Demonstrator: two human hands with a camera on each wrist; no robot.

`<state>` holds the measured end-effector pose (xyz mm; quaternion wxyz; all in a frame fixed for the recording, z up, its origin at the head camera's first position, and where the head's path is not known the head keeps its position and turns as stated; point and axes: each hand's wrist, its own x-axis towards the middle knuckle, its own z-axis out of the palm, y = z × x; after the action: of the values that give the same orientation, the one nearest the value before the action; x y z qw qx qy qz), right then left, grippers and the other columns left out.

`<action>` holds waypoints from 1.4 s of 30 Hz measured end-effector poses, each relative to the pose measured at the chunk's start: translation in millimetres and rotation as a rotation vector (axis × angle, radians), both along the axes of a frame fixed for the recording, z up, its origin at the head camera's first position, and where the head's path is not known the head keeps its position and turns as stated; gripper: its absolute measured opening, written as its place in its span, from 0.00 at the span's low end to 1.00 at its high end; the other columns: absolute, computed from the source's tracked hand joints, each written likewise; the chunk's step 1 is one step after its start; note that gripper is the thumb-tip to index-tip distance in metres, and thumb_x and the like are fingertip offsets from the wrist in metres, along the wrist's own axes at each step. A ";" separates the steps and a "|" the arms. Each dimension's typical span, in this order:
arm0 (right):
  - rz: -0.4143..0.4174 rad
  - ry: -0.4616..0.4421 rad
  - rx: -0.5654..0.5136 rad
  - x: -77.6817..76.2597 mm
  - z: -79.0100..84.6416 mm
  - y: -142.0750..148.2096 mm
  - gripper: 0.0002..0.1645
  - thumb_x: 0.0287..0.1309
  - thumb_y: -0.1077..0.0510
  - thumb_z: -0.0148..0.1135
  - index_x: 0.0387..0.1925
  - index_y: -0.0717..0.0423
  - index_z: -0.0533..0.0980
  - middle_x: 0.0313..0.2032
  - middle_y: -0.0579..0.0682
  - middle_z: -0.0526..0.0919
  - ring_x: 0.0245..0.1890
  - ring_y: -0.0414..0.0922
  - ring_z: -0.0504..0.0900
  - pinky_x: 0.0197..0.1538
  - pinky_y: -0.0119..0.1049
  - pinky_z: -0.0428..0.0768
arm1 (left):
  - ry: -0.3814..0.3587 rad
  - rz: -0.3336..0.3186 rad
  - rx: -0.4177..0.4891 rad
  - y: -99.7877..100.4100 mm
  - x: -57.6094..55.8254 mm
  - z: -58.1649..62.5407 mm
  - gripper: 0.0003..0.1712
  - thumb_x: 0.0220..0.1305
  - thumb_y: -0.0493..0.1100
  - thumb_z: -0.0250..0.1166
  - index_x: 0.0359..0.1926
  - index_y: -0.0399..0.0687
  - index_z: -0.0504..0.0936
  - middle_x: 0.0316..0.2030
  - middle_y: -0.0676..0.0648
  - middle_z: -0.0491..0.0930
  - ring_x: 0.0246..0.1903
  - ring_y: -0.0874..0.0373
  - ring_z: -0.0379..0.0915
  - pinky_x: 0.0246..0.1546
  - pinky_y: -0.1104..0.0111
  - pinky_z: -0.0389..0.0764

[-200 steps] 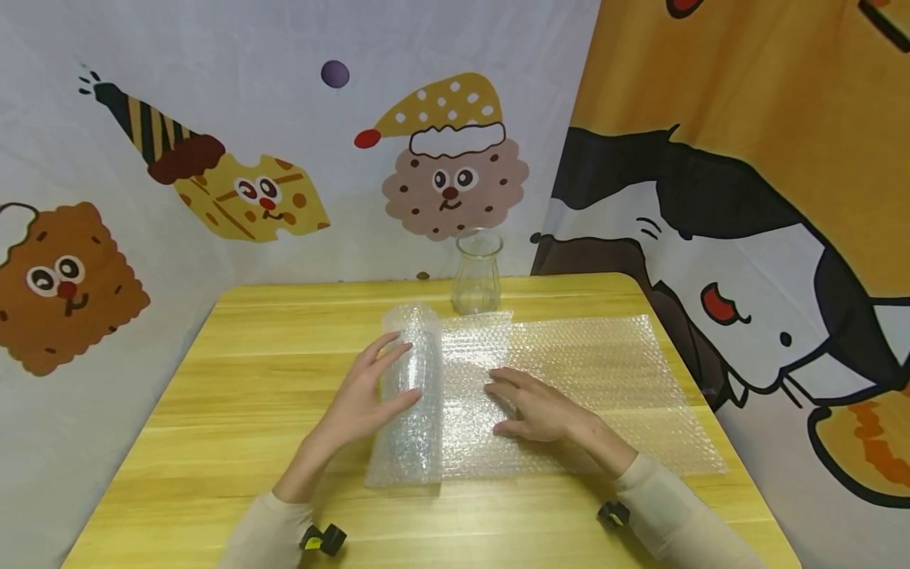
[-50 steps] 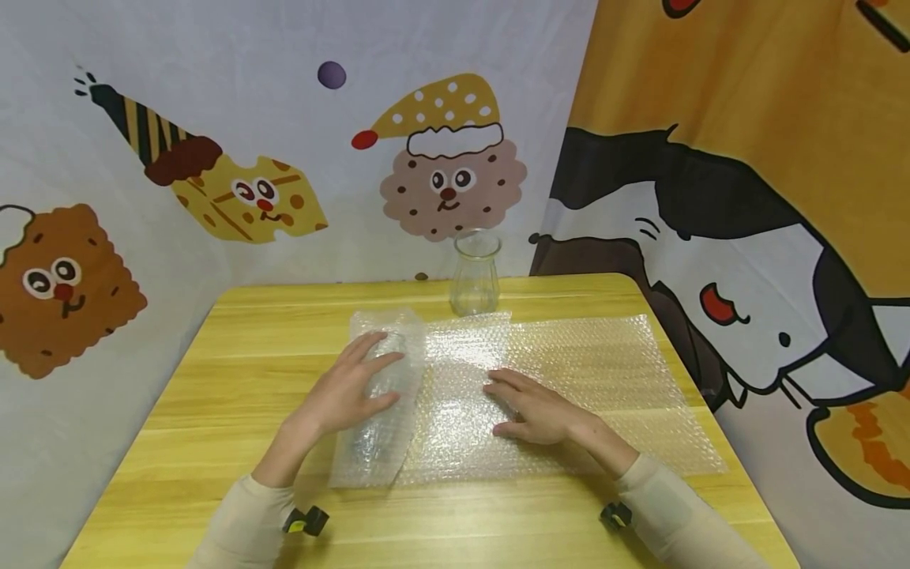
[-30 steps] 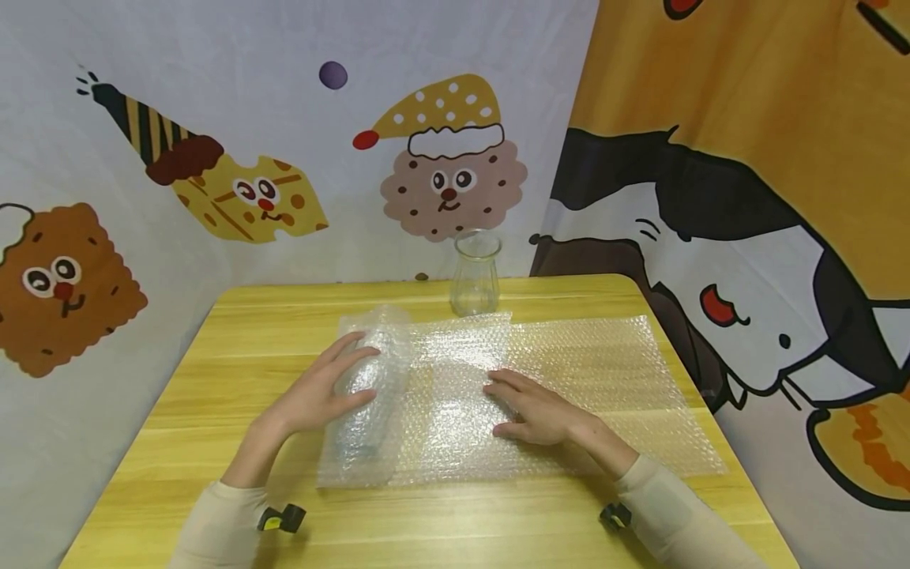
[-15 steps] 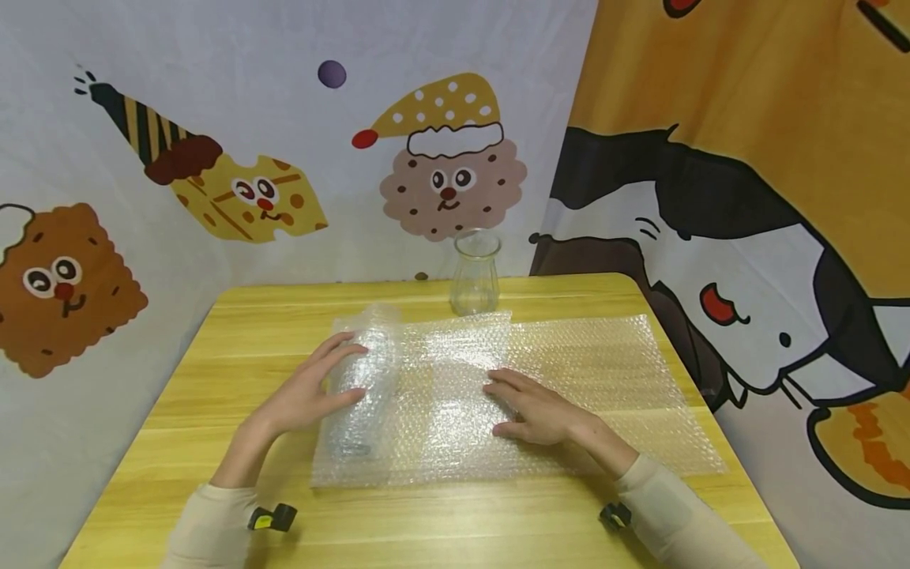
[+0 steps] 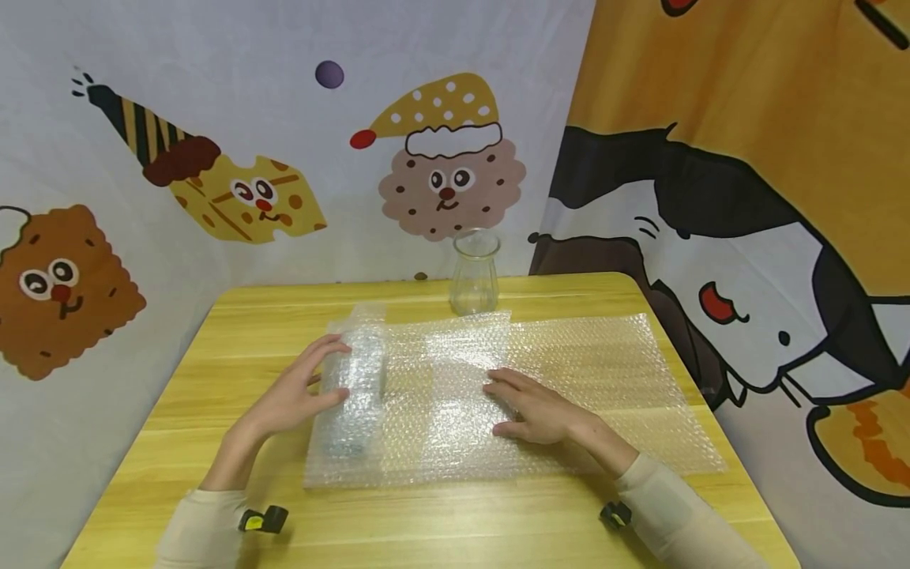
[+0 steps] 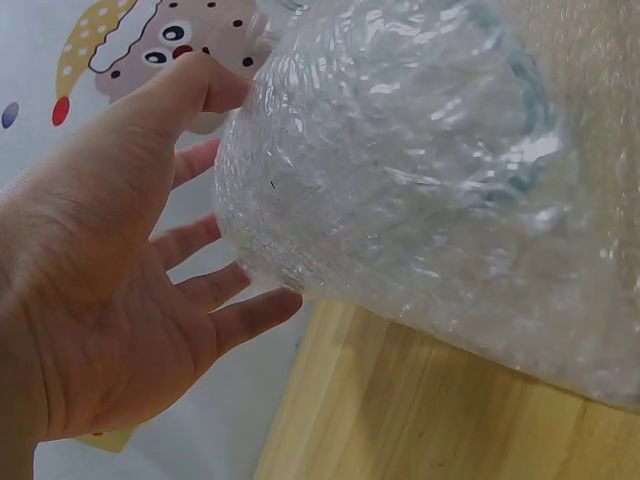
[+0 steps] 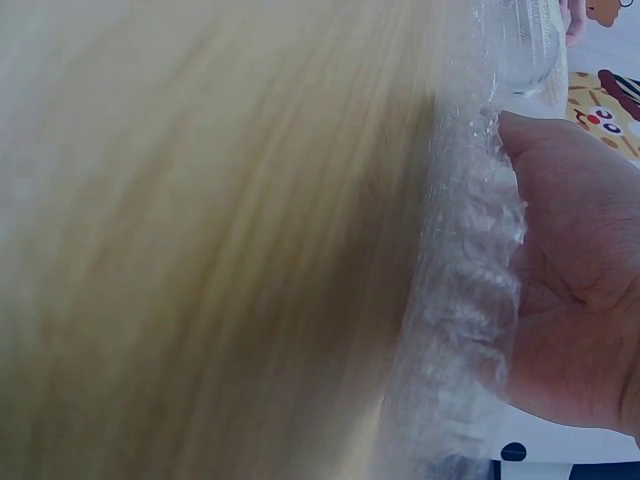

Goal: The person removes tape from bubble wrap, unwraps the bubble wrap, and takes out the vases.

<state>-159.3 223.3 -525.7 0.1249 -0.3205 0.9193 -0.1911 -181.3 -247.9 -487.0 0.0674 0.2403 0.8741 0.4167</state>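
A sheet of bubble wrap [image 5: 583,395] lies spread over the wooden table. Its left end forms a thick bundle [image 5: 359,395] with a clear rounded object inside; in the left wrist view a bluish ring [image 6: 535,120] shows through the layers. My left hand [image 5: 287,399] cups the bundle's left side, thumb and fingers spread and touching the wrap [image 6: 380,160]. My right hand [image 5: 540,407] rests on the middle of the flat sheet, fingers loosely extended. In the right wrist view the sheet's bubbly edge [image 7: 465,270] partly hides that hand [image 7: 580,270].
Behind the sheet a clear glass jar [image 5: 475,276] with a flared rim stands upright near the table's back edge. The wooden table [image 5: 455,529] meets cartoon-printed cloth [image 5: 284,103] at the back and along both sides.
The bundle has shifted left with my left hand, lengthening the flat stretch of wrap between the hands. My right hand and the glass jar have stayed in place.
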 end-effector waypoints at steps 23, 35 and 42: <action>0.015 0.016 -0.015 -0.5 -2.4 1.1 0.47 0.77 0.39 0.71 0.85 0.56 0.68 0.88 0.63 0.63 0.88 0.65 0.62 0.89 0.67 0.65 | -0.053 0.070 0.102 -20.1 2.4 -16.5 0.38 0.77 0.40 0.71 0.82 0.50 0.66 0.91 0.33 0.49 0.87 0.17 0.44 0.76 0.19 0.66; 0.012 0.015 -0.016 0.1 -1.4 1.0 0.46 0.77 0.39 0.71 0.84 0.56 0.68 0.88 0.63 0.63 0.88 0.66 0.63 0.88 0.68 0.66 | 0.040 0.083 0.089 -17.7 7.1 -12.7 0.38 0.75 0.39 0.74 0.81 0.49 0.72 0.88 0.32 0.57 0.86 0.22 0.53 0.76 0.19 0.67; 0.009 0.009 -0.013 0.5 0.1 0.7 0.46 0.77 0.39 0.71 0.84 0.56 0.68 0.88 0.63 0.62 0.88 0.66 0.62 0.88 0.68 0.66 | 0.154 0.146 0.008 -6.7 10.7 -7.0 0.36 0.75 0.44 0.77 0.79 0.50 0.77 0.86 0.35 0.63 0.84 0.24 0.58 0.76 0.18 0.65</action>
<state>-158.8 224.0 -525.6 0.1196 -0.3265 0.9171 -0.1952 -170.6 -254.6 -494.0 -0.0316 0.2077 0.8902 0.4043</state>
